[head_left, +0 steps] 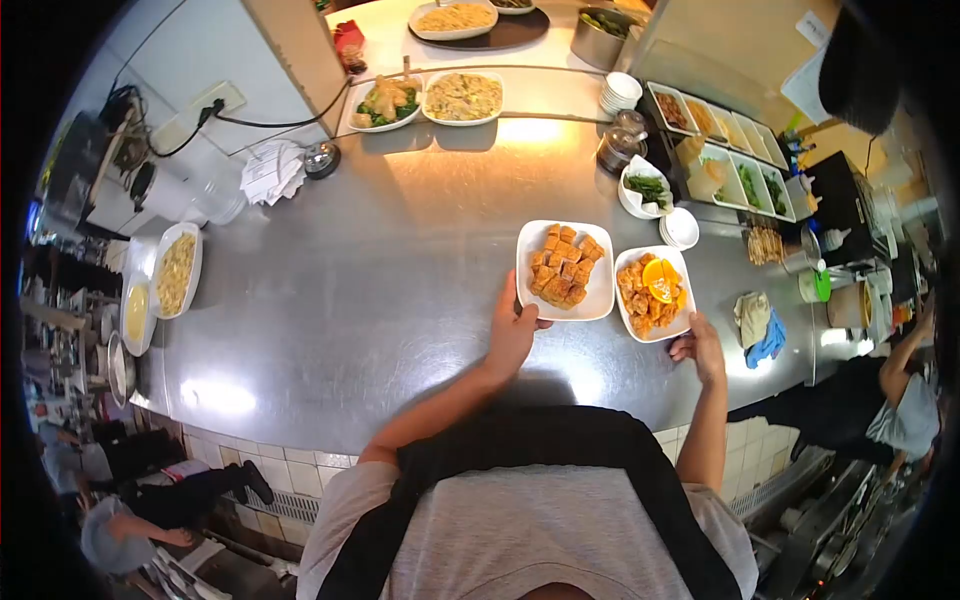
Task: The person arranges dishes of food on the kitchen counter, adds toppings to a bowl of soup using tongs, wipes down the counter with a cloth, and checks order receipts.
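Your left fingers (512,288) pinch left plate (599,300), fried chunks (566,268) inside; right fingers (684,347) pinch right plate (682,262), fried bits (648,312), orange slices (661,280). Greens bowl (636,206) beyond, cloths (753,318) right.

The tabletop (300,330) is smooth, shiny metal. The two square plates (602,306) look smooth and glossy, the fried pieces (563,268) rough. The rags (751,318) are matt cloth; the slips (270,172), matt paper.
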Demonstrator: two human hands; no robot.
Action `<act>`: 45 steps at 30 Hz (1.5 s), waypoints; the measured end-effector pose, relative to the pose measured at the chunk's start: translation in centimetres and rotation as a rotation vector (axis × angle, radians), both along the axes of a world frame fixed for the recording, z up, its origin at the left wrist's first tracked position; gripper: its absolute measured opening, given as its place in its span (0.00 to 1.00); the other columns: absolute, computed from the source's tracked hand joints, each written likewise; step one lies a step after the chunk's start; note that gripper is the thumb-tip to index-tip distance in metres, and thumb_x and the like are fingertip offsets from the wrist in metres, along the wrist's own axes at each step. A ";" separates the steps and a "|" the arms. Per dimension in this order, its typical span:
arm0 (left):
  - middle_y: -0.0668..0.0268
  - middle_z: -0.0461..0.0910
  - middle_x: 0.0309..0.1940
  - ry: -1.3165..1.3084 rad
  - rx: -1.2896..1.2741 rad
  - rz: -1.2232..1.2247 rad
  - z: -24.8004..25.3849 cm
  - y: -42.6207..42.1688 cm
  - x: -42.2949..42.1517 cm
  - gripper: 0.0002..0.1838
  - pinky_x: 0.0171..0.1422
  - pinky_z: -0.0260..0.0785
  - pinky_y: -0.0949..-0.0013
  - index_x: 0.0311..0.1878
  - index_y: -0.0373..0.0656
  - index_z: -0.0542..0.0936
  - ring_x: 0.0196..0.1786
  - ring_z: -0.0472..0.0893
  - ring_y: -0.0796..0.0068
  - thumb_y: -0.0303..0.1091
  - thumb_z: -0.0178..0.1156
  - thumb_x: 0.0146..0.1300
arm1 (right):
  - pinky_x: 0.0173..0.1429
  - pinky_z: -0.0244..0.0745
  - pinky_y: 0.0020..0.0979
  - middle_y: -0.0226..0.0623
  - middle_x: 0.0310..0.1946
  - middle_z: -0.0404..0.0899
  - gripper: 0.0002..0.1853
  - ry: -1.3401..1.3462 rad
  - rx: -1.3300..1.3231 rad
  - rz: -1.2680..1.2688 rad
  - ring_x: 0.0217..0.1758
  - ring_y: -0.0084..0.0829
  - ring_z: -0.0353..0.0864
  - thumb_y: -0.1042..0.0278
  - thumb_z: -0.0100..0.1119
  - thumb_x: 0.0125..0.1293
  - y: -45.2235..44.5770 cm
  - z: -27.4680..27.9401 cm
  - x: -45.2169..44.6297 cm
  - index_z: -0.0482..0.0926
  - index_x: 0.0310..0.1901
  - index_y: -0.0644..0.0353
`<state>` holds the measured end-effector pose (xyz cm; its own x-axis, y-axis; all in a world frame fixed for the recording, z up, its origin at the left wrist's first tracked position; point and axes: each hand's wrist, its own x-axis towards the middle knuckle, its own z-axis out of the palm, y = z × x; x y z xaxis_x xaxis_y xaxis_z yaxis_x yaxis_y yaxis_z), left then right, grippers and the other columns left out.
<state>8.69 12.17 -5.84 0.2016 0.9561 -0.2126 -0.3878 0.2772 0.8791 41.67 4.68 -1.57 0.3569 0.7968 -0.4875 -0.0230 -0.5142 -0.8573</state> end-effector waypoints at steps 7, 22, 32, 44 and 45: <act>0.59 0.71 0.53 0.044 0.014 0.176 -0.9 3.7 -3.9 0.30 0.41 0.79 0.70 0.69 0.44 0.55 0.43 0.80 0.69 0.20 0.42 0.61 | 0.21 0.78 0.24 0.40 0.25 0.79 0.17 0.142 0.096 0.098 0.19 0.27 0.80 0.64 0.41 0.71 2.2 -0.8 -4.5 0.68 0.56 0.63; 0.61 0.78 0.44 0.233 0.006 0.516 -0.3 16.8 -19.2 0.24 0.30 0.79 0.72 0.66 0.43 0.63 0.32 0.82 0.73 0.25 0.42 0.65 | 0.21 0.79 0.30 0.44 0.30 0.78 0.19 0.330 0.113 0.345 0.19 0.31 0.79 0.68 0.35 0.69 22.2 -1.5 -21.3 0.60 0.60 0.57; 0.62 0.78 0.44 0.171 0.014 0.535 0.1 20.2 -22.4 0.27 0.36 0.78 0.73 0.69 0.43 0.58 0.34 0.81 0.74 0.29 0.45 0.66 | 0.27 0.80 0.29 0.43 0.31 0.78 0.18 0.383 0.125 0.385 0.24 0.32 0.81 0.60 0.39 0.72 26.6 -2.0 -24.7 0.62 0.59 0.58; 0.64 0.65 0.55 0.258 0.258 0.938 -1.2 15.6 -18.4 0.24 0.48 0.66 0.73 0.67 0.41 0.58 0.43 0.72 0.78 0.31 0.48 0.69 | 0.49 0.73 0.39 0.44 0.41 0.79 0.10 -1.055 0.859 0.747 0.45 0.44 0.78 0.64 0.54 0.61 47.0 4.6 -28.0 0.82 0.37 0.58; 0.64 0.65 0.55 0.196 0.241 0.948 -1.3 15.5 -18.9 0.24 0.50 0.66 0.73 0.67 0.40 0.58 0.44 0.72 0.78 0.31 0.47 0.69 | 0.51 0.73 0.39 0.45 0.42 0.79 0.10 -1.098 0.875 0.836 0.47 0.44 0.78 0.65 0.54 0.61 50.6 3.9 -29.0 0.82 0.39 0.56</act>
<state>-10.18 27.70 -7.10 -0.6853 0.7258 0.0603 -0.1985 -0.2658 0.9434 12.68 55.31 2.29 -0.4406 0.8165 0.3731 0.7789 0.5543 -0.2932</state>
